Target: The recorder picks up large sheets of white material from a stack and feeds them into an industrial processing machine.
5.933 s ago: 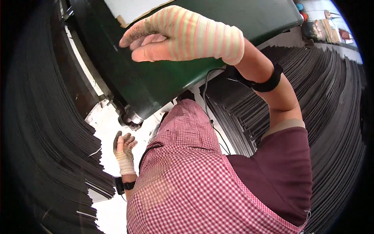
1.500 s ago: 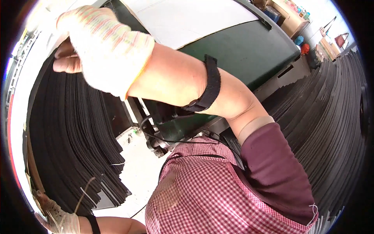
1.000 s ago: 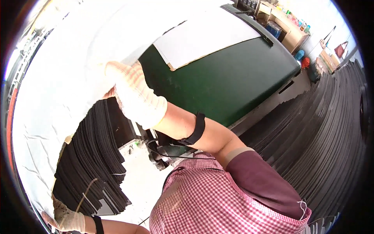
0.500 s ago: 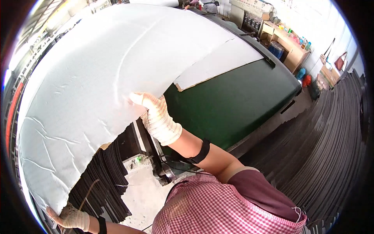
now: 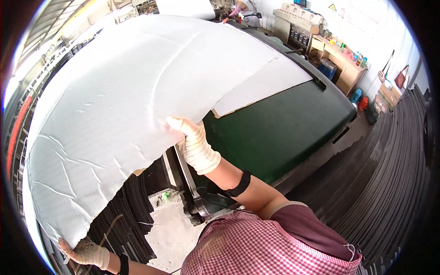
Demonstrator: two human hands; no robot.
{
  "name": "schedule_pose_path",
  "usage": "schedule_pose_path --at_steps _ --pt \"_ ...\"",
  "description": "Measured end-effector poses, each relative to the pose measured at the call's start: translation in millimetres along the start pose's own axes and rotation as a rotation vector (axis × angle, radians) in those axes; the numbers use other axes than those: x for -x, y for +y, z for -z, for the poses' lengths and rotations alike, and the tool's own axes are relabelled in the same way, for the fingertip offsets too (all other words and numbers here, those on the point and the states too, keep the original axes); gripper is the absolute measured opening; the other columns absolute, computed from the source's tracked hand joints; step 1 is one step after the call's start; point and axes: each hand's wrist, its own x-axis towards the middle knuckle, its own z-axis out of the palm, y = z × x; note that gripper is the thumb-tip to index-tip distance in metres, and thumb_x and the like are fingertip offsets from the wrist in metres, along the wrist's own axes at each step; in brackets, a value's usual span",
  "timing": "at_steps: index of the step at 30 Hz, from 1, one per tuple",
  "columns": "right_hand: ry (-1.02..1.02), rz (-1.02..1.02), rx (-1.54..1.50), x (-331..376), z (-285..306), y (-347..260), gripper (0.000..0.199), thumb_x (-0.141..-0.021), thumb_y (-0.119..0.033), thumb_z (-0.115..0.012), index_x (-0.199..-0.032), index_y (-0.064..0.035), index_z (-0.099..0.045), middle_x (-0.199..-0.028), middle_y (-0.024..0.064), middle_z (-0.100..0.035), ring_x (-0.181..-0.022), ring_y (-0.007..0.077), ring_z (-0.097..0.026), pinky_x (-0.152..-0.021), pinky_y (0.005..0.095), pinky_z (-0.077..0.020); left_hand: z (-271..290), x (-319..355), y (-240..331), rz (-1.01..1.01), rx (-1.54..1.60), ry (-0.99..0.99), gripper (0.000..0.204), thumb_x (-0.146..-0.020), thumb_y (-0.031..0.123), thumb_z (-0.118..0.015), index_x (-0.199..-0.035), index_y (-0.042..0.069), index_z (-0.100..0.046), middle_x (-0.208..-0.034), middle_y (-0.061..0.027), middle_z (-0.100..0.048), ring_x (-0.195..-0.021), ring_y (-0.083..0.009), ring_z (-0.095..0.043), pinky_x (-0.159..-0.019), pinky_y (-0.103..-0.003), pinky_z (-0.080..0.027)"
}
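A large white sheet [image 5: 114, 101] with a ragged near edge and several creases spreads over the left and middle of the view. My right hand [image 5: 198, 145], in a pale knitted glove, closes on that edge, thumb on top and fingers underneath. Lower left, my gloved left hand [image 5: 89, 253] grips the near left corner, its fingers partly hidden below the sheet. Right of the sheet, a flat white board [image 5: 263, 91] with a brown edge lies on a dark green belt surface [image 5: 275, 133], partly covered by the sheet.
Stacked dark strips [image 5: 366, 174] fill the right side; more dark strips [image 5: 123, 206] lie under the sheet. A metal frame [image 5: 188, 188] stands by my right forearm. At the back are a person [image 5: 247, 13], a control cabinet [image 5: 298, 20] and a wooden desk [image 5: 341, 59].
The whole view has shifted, so hands, sheet and belt appear slightly lower and farther right. Both hands keep their hold on the sheet. More of the person at the back shows.
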Motion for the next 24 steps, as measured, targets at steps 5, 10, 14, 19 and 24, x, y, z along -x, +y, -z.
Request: schedule_pose_path --at_steps 5,10,14,19,24 --pt "0.038 -0.017 -0.077 -4 1 0 0.023 -0.066 -0.02 -0.073 -0.079 -0.0016 -0.066 -0.08 0.0069 -0.064 -0.077 0.0184 -0.06 -0.075 0.0329 -0.0483 6 -7 -9 -0.057 -0.065 -0.053 0.052 -0.073 0.03 -0.065 -0.111 -0.005 -0.057 -0.124 -0.0222 -0.048 -0.115 -0.0347 -0.047 -0.096 -0.045 -0.04" --pt "0.056 -0.006 -0.038 0 -5 -4 0.022 -0.067 -0.019 -0.072 -0.079 -0.0017 -0.066 -0.08 0.0068 -0.063 -0.078 0.0187 -0.06 -0.074 0.0326 -0.0488 8 -4 -3 0.039 -0.011 -0.039 0.051 -0.074 0.03 -0.064 -0.112 -0.003 -0.057 -0.125 -0.0213 -0.048 -0.114 -0.0338 -0.048 -0.093 -0.045 -0.042" --pt "0.063 -0.002 -0.045 1 -4 -4 0.021 -0.068 -0.017 -0.071 -0.08 -0.0005 -0.066 -0.079 0.0076 -0.064 -0.076 0.0196 -0.061 -0.073 0.0315 -0.0488 4 3 -3 0.041 -0.047 -0.022 0.064 -0.074 0.03 -0.065 -0.122 -0.007 -0.046 -0.127 -0.0214 -0.045 -0.115 -0.0345 -0.046 -0.094 -0.044 -0.041" --pt "0.075 -0.014 -0.1 1 0 -1 0.018 -0.068 -0.016 -0.069 -0.077 -0.0005 -0.066 -0.079 0.0086 -0.064 -0.076 0.0197 -0.062 -0.074 0.0325 -0.0492 7 1 -3 0.127 0.04 -0.02 0.062 -0.07 0.028 -0.069 -0.119 -0.006 -0.05 -0.122 -0.0194 -0.05 -0.113 -0.0329 -0.046 -0.095 -0.044 -0.038" --pt "0.065 0.005 -0.031 -1 6 0 0.018 -0.068 -0.014 -0.069 -0.079 -0.0006 -0.065 -0.082 0.008 -0.064 -0.079 0.0195 -0.061 -0.076 0.0326 -0.049 12 -1 -4 0.139 0.054 -0.036 0.063 -0.069 0.027 -0.07 -0.119 -0.005 -0.05 -0.122 -0.0186 -0.05 -0.112 -0.0331 -0.048 -0.092 -0.044 -0.041"
